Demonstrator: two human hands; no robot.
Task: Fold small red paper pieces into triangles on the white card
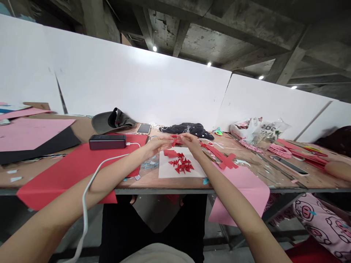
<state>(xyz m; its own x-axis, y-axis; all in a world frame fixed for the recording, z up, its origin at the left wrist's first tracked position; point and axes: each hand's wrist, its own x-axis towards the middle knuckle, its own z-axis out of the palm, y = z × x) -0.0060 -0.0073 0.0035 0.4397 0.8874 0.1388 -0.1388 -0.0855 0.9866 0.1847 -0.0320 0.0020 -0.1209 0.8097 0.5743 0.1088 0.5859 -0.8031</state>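
Note:
Between my two hands, above the far edge of a white sheet (171, 173), is a small piece of red paper (174, 139). My left hand (162, 141) pinches it from the left, and my right hand (189, 140) grips it from the right. Fingers cover part of the paper, so its exact fold cannot be made out. Below my hands, a pile of small folded red paper pieces (183, 165) lies on the white sheet. A few flat red paper pieces (170, 153) rest beside the pile at its upper left.
Red card (68, 166) with a black power bank (107, 142) lies left, its white cable (85, 197) crossing my left arm. Pink paper (241, 186) overhangs the table edge. Red strips (222, 155), a phone (289, 165) and plastic bags (246, 129) lie right. Another person's arm (338, 170) reaches in.

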